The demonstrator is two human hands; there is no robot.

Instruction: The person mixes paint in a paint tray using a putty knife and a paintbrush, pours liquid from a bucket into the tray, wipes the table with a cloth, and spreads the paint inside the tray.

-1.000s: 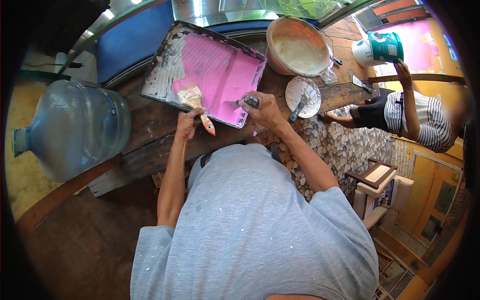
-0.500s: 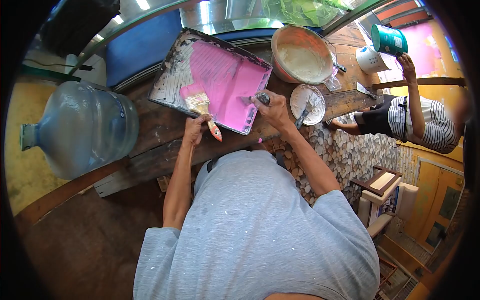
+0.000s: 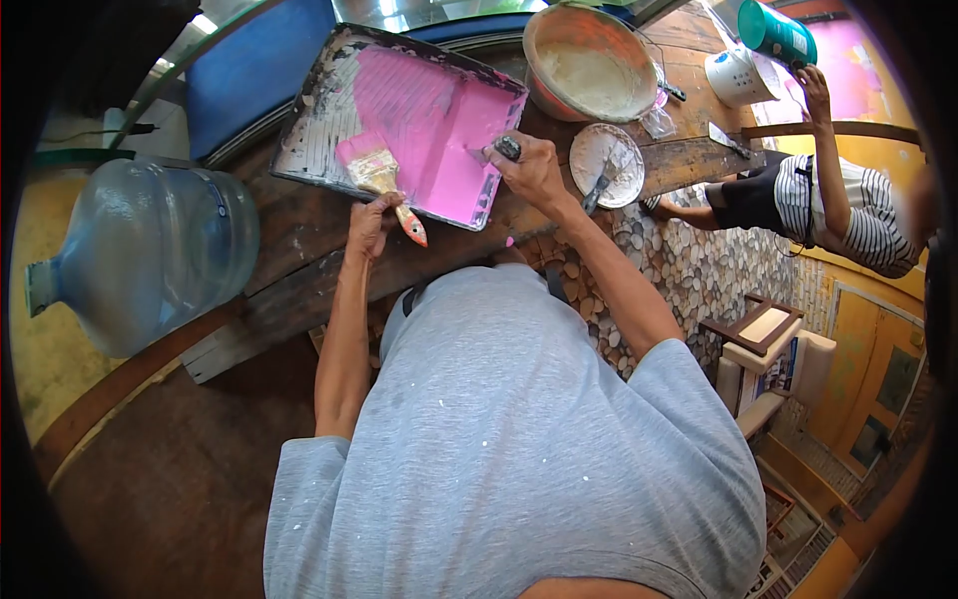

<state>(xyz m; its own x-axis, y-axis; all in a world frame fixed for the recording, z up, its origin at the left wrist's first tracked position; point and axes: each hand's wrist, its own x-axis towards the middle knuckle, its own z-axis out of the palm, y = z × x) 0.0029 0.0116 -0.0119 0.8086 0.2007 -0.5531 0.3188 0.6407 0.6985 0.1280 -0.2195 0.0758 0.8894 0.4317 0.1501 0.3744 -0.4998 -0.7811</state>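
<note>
A black-rimmed paint tray [image 3: 315, 72], with pink paint over much of its ribbed bed and well, lies on the wooden table. My left hand [image 3: 370, 226] is closed at its near edge. There a paintbrush [image 3: 373, 172] with pink-coated bristles lies across the rim, its handle against my fingers. How far the fingers wrap round the brush is hidden. My right hand [image 3: 531, 172] is wrapped round the dark handle of a putty knife [image 3: 507, 149], its blade mostly hidden by the hand, near the pink paint at the tray's right side.
Right of the tray are an orange bowl [image 3: 544, 62] of pale paste and a white plate [image 3: 587, 150] with a spatula. A large water bottle [image 3: 150, 255] lies at left. Beyond, a person in a striped shirt [image 3: 856, 205] holds a green bucket [image 3: 773, 32] above a white bucket [image 3: 733, 82].
The view has shifted, so the tray, bowl and table sit higher and further left. Both my hands keep their grips. Less of the putty knife's blade shows now.
</note>
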